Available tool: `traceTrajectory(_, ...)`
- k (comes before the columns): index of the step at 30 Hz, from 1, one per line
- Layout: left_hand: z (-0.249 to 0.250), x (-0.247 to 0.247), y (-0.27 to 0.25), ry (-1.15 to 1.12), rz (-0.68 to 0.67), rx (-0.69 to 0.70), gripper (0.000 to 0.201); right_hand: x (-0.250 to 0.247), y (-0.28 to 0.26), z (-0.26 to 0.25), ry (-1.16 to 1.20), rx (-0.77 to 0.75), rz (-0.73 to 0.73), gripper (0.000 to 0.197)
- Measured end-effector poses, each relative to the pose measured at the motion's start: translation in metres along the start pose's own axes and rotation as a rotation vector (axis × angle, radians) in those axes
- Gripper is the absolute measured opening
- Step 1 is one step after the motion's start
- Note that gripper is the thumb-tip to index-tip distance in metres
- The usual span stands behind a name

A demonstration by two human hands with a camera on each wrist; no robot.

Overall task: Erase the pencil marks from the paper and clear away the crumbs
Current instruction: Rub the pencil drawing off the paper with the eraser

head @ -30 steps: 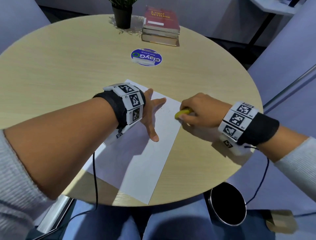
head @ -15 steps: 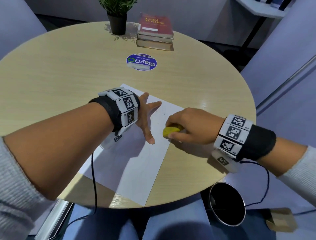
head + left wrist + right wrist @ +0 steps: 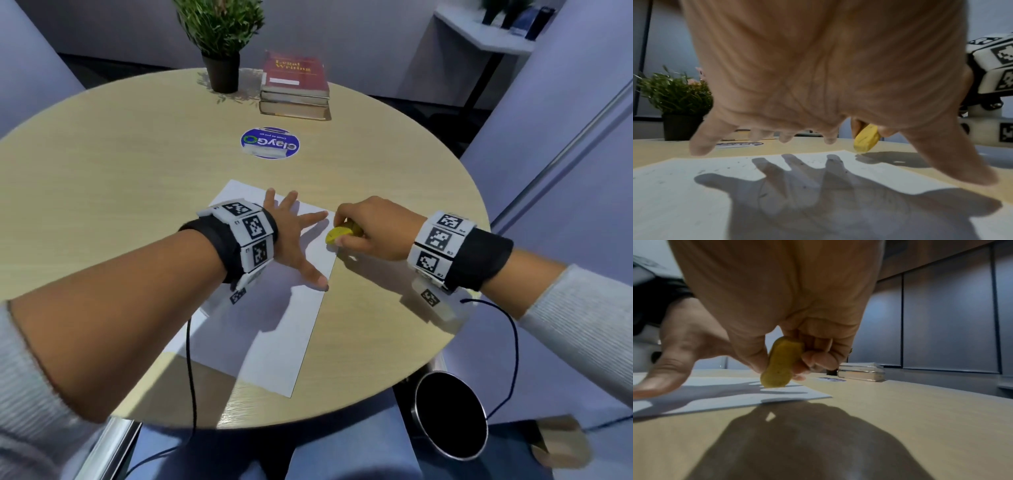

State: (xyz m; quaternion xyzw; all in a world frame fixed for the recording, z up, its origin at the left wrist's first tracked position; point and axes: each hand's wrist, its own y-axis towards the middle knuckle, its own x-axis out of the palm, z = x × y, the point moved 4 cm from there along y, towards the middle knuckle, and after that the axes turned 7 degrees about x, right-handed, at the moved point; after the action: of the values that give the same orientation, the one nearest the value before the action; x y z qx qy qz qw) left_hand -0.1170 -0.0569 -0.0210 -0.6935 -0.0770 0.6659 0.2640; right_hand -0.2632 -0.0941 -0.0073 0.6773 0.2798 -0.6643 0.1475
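Observation:
A white sheet of paper (image 3: 274, 329) lies on the round wooden table (image 3: 102, 164), near its front edge. My left hand (image 3: 291, 236) is spread over the sheet's far part, fingers straight; its thumb tip (image 3: 978, 177) reaches the right edge. Small dark crumbs (image 3: 803, 164) dot the paper beneath that hand. My right hand (image 3: 370, 226) pinches a yellow eraser (image 3: 339, 234) between thumb and fingers. The eraser (image 3: 780, 366) stands on its lower end at the paper's (image 3: 735, 394) far right corner. From the left wrist the eraser (image 3: 866, 139) shows beyond the sheet (image 3: 694, 203).
At the back of the table stand a potted plant (image 3: 221, 44) and a stack of books (image 3: 294, 85). A round blue label (image 3: 270, 143) lies in the middle. A dark round bin (image 3: 450, 414) sits on the floor below the table's front right edge.
My right hand carried the eraser from the sheet's right edge in over the paper and back out to the far right corner. My left hand stayed spread on the sheet. The head view tilted up.

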Motion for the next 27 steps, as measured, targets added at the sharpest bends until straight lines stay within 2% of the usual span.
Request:
traceTrajectory(3, -0.008, 0.008, 0.011, -0.059, -0.051, -0.04, 0.129, 0.008, 0.008, -0.002, 0.013, -0.016, -0.063, 0.037)
traceTrajectory(6, -0.006, 0.009, 0.011, -0.088, -0.063, -0.05, 0.129, 0.001, 0.019, 0.013, 0.0, 0.055, -0.046, 0.036)
traceTrajectory(11, -0.009, 0.013, 0.018, -0.09, -0.049, -0.042, 0.131, 0.011, 0.006, -0.011, 0.011, -0.151, -0.094, 0.033)
traceTrajectory(15, -0.01, 0.014, 0.019, -0.09, -0.046, -0.046, 0.13, -0.003, 0.019, 0.008, -0.02, -0.001, -0.016, 0.036)
traceTrajectory(20, -0.011, 0.015, 0.021, -0.073, -0.058, -0.033, 0.132, 0.014, -0.001, -0.026, 0.052, -0.177, -0.097, 0.03)
traceTrajectory(24, -0.013, 0.015, 0.015, -0.051, -0.052, -0.029, 0.132, -0.013, 0.011, 0.009, 0.181, 0.013, 0.076, 0.029)
traceTrajectory(27, -0.026, 0.018, 0.009, 0.007, 0.007, 0.013, 0.135, -0.013, -0.001, 0.012, 0.212, -0.006, 0.116, 0.027)
